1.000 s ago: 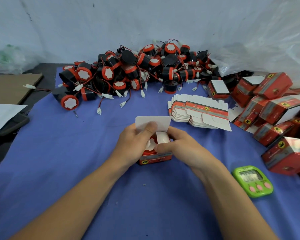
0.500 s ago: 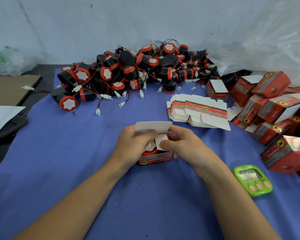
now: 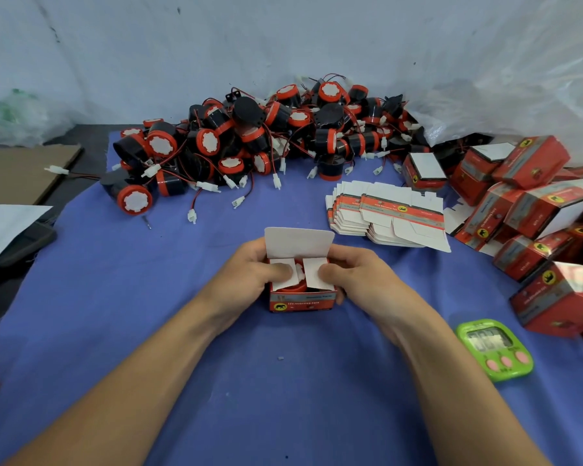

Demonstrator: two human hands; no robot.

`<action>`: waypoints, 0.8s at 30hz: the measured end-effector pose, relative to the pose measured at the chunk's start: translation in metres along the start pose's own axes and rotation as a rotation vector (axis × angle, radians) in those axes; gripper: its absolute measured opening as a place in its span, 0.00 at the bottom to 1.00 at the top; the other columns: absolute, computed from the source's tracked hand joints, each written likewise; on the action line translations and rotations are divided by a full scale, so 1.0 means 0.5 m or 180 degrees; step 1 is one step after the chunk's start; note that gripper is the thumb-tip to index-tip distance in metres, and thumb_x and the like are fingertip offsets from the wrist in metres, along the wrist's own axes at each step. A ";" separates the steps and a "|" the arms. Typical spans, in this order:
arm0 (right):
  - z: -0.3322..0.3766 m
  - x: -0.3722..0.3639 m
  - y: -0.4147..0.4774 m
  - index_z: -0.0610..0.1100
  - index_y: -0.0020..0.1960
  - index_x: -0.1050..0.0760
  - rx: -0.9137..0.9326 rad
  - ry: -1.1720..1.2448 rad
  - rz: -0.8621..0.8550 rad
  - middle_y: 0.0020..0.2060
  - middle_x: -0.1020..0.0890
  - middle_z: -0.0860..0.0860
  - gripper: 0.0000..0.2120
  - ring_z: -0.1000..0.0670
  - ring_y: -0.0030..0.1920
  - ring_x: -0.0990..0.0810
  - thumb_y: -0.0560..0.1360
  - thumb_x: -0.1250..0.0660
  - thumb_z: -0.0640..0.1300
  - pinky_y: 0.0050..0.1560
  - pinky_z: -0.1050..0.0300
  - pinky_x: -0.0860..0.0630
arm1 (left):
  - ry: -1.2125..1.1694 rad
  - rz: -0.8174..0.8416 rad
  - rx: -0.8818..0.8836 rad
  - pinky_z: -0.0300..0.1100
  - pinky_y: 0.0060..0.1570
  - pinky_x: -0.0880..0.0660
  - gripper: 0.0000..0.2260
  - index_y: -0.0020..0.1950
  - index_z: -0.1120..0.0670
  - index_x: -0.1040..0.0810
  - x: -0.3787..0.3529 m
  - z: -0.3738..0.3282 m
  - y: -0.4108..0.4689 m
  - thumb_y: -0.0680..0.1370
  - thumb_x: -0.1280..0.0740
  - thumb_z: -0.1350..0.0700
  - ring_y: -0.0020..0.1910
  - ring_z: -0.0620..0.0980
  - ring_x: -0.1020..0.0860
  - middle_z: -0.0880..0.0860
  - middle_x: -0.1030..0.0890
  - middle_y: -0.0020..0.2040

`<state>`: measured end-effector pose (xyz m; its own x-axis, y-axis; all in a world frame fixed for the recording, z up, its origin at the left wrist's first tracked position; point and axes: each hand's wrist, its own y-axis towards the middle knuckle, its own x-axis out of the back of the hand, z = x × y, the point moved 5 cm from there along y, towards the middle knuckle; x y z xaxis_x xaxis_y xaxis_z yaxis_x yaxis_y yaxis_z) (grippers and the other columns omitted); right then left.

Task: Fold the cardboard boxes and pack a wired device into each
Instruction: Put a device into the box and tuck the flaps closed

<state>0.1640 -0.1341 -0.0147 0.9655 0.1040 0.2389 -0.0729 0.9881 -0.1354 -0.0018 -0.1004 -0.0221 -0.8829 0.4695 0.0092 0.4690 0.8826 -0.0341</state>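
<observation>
Blue cloth covered the desk where you worked, with a pale wall behind it. Your left hand and right hand each gripped one side of the red box at the middle of the cloth. Your thumbs pressed its two side flaps inward over the wired device seated inside, and the tall lid flap stood upright behind. Neither side flap lay flat, so bringing the lid down then could have creased a flap or trapped the wire, which was hidden. A hard squeeze might have buckled the thin walls. Beyond lay the flat blanks, the device heap and, to your right, the finished boxes.
</observation>
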 end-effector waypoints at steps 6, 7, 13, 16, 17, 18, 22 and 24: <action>-0.003 -0.001 0.010 0.49 0.54 0.14 -0.0113 0.0007 -0.0152 0.39 0.13 0.56 0.19 0.61 0.32 0.21 0.75 0.36 0.31 0.33 0.67 0.28 | 0.0087 -0.0013 -0.0032 0.44 0.59 0.19 0.20 0.64 0.56 0.18 -0.004 -0.002 -0.001 0.80 0.40 0.73 0.59 0.52 0.16 0.53 0.13 0.59; -0.005 -0.004 0.009 0.50 0.54 0.14 -0.0096 -0.0001 -0.0151 0.40 0.13 0.56 0.18 0.61 0.34 0.20 0.76 0.36 0.32 0.34 0.67 0.27 | 0.0138 -0.0008 -0.0050 0.44 0.59 0.19 0.20 0.64 0.55 0.18 -0.005 -0.002 -0.001 0.80 0.39 0.72 0.59 0.52 0.16 0.52 0.14 0.59; -0.017 -0.008 0.007 0.53 0.59 0.16 0.0035 -0.0062 -0.0205 0.51 0.12 0.54 0.13 0.48 0.56 0.14 0.81 0.35 0.40 0.62 0.39 0.20 | 0.0161 0.0005 -0.0088 0.41 0.56 0.19 0.19 0.64 0.55 0.18 -0.003 0.000 0.001 0.80 0.38 0.72 0.58 0.51 0.15 0.52 0.13 0.58; -0.019 -0.008 0.010 0.52 0.58 0.16 0.0043 -0.0028 -0.0217 0.51 0.12 0.53 0.13 0.47 0.56 0.14 0.81 0.35 0.39 0.62 0.39 0.20 | 0.0117 0.0018 -0.0077 0.42 0.57 0.19 0.18 0.65 0.56 0.18 -0.003 0.000 0.001 0.80 0.38 0.71 0.59 0.52 0.15 0.53 0.13 0.58; -0.019 -0.008 0.011 0.52 0.58 0.16 0.0052 -0.0024 -0.0206 0.50 0.12 0.54 0.13 0.48 0.55 0.14 0.80 0.35 0.39 0.61 0.40 0.19 | 0.0123 0.0029 -0.0066 0.43 0.58 0.19 0.18 0.65 0.56 0.19 -0.002 0.000 0.001 0.81 0.38 0.71 0.59 0.52 0.16 0.53 0.14 0.59; -0.020 -0.007 0.011 0.53 0.57 0.16 0.0065 -0.0022 -0.0183 0.50 0.12 0.54 0.13 0.49 0.54 0.14 0.80 0.34 0.39 0.59 0.43 0.18 | 0.0108 0.0052 -0.0059 0.45 0.59 0.20 0.18 0.66 0.57 0.19 0.000 0.000 0.000 0.81 0.38 0.71 0.60 0.53 0.16 0.54 0.14 0.59; -0.013 -0.009 0.007 0.52 0.54 0.16 0.0286 0.0190 -0.0277 0.48 0.12 0.51 0.14 0.50 0.50 0.14 0.78 0.32 0.36 0.55 0.47 0.19 | -0.0193 -0.0059 -0.0171 0.46 0.56 0.18 0.18 0.63 0.56 0.16 0.007 -0.004 -0.005 0.79 0.34 0.73 0.59 0.55 0.16 0.55 0.14 0.58; -0.005 -0.004 0.005 0.52 0.44 0.15 0.0537 0.0266 -0.0645 0.47 0.14 0.42 0.15 0.45 0.43 0.19 0.73 0.27 0.32 0.50 0.45 0.20 | -0.0108 -0.0351 -0.0354 0.38 0.50 0.19 0.18 0.52 0.51 0.11 0.010 -0.006 -0.008 0.76 0.30 0.72 0.55 0.50 0.14 0.52 0.12 0.53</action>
<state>0.1626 -0.1320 -0.0179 0.9813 -0.1006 0.1638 0.0900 0.9934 0.0707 -0.0081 -0.1012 -0.0190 -0.9286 0.3700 -0.0271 0.3671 0.9270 0.0762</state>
